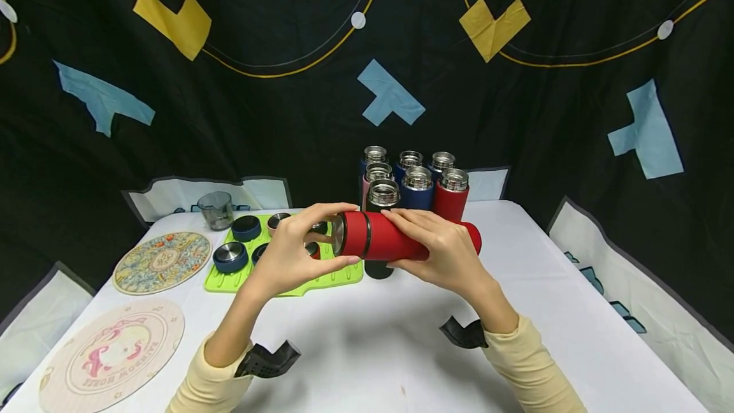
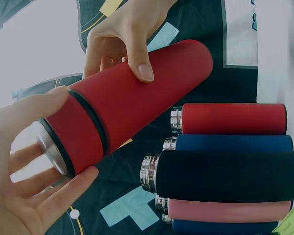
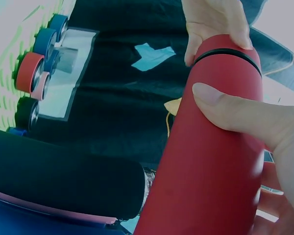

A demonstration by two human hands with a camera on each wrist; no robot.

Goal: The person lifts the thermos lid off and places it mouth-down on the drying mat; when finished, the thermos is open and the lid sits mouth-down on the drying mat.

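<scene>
A red thermos bottle [image 1: 384, 246] is held up on its side above the table, in front of the standing bottles. Its red lid [image 2: 76, 139] with a steel top sits on the mouth end, against a black ring. My left hand [image 1: 287, 253] holds this lid from the left, thumb on one side and fingers on the other. My right hand [image 1: 450, 252] grips the bottle's body, its thumb [image 3: 230, 110] lying along the red surface in the right wrist view. Part of the body is hidden behind the right hand.
Several lidless thermos bottles, including a red bottle [image 1: 450, 201] and a black bottle [image 2: 225, 175], stand behind. Several lids, one a blue lid [image 1: 230, 260], lie on a green mat [image 1: 338, 278]. A glass [image 1: 216, 210] and two round placemats, a patterned placemat [image 1: 163, 263] and a pink placemat [image 1: 74, 368], are left.
</scene>
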